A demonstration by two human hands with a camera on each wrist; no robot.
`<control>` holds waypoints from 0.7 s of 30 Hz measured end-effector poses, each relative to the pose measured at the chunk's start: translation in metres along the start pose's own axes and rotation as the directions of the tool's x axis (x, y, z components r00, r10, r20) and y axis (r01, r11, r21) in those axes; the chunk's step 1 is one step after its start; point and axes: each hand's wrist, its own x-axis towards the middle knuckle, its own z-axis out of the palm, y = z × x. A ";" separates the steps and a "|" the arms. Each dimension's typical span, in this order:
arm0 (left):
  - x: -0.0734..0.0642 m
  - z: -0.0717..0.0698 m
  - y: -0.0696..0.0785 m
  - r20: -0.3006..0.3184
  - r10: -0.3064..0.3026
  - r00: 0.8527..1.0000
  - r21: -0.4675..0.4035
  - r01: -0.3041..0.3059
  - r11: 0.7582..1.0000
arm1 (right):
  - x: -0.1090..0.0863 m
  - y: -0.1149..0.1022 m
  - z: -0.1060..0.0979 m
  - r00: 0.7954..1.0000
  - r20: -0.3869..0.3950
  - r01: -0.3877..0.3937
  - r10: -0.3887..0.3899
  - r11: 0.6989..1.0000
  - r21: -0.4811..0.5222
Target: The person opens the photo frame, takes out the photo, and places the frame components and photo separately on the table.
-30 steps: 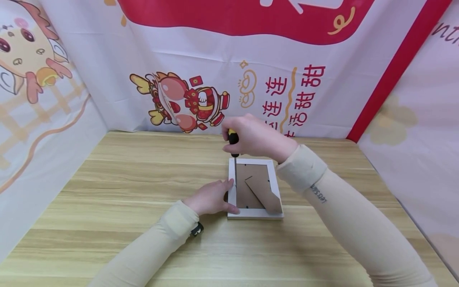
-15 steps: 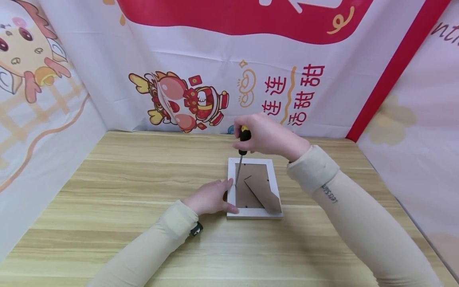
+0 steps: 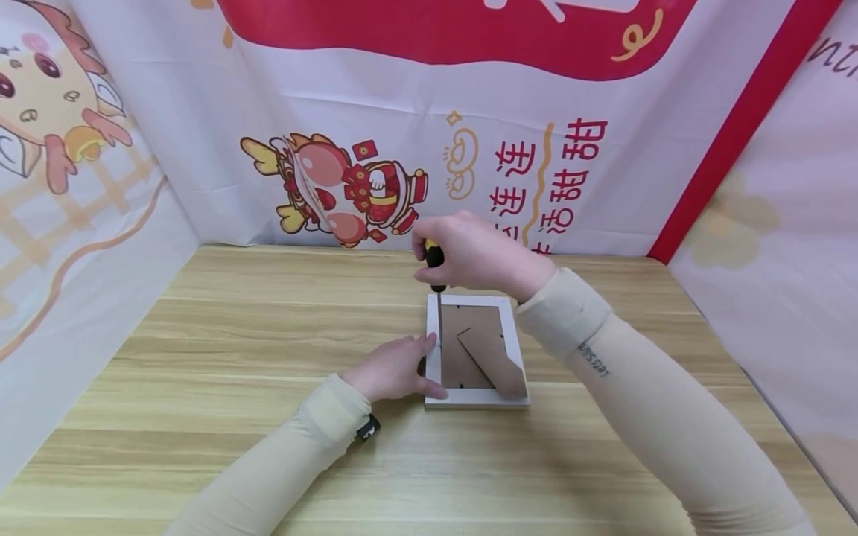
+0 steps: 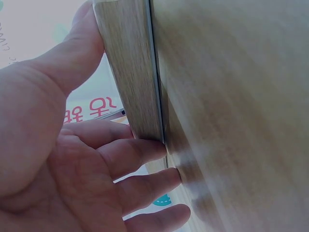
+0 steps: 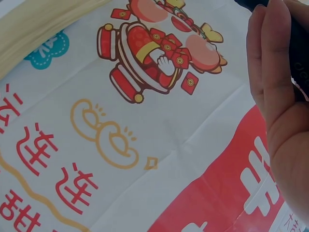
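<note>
Surface (image 3: 268, 320) carries the picture frame (image 3: 476, 353), which lies back up; on its left side the left hand (image 3: 395, 368) presses with thumb and fingers spread, placed as half a second ago. At the frame's inner left edge the screwdriver (image 3: 436, 259), then tilted rightward, now stands nearly upright, suggesting that this spot is still being worked; above the frame's far end, the right hand (image 3: 476, 254) grasps the handle, shifted leftward.

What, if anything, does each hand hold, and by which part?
Right hand: a screwdriver, by its handle. Left hand: a picture frame, by its left edge.
</note>
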 end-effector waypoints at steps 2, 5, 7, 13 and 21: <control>0.000 0.000 0.000 0.003 -0.003 1.000 -0.001 0.003 1.000 | 0.001 -0.001 0.000 1.000 0.005 -0.002 0.002 1.000 -0.005; -0.001 0.000 0.001 0.004 -0.008 1.000 -0.002 0.008 1.000 | 0.001 -0.001 0.000 1.000 0.012 -0.009 0.009 1.000 -0.001; -0.001 0.000 0.001 0.005 -0.012 1.000 -0.006 0.013 1.000 | -0.001 0.000 -0.001 1.000 0.014 -0.011 0.011 1.000 0.010; -0.001 -0.001 0.001 0.008 -0.018 1.000 -0.014 0.018 1.000 | -0.006 0.007 -0.004 0.999 0.023 -0.032 0.031 0.999 0.024; 0.000 0.002 -0.001 0.001 -0.020 1.000 -0.030 0.020 0.999 | -0.021 0.016 -0.020 0.975 0.119 -0.192 0.185 0.981 0.043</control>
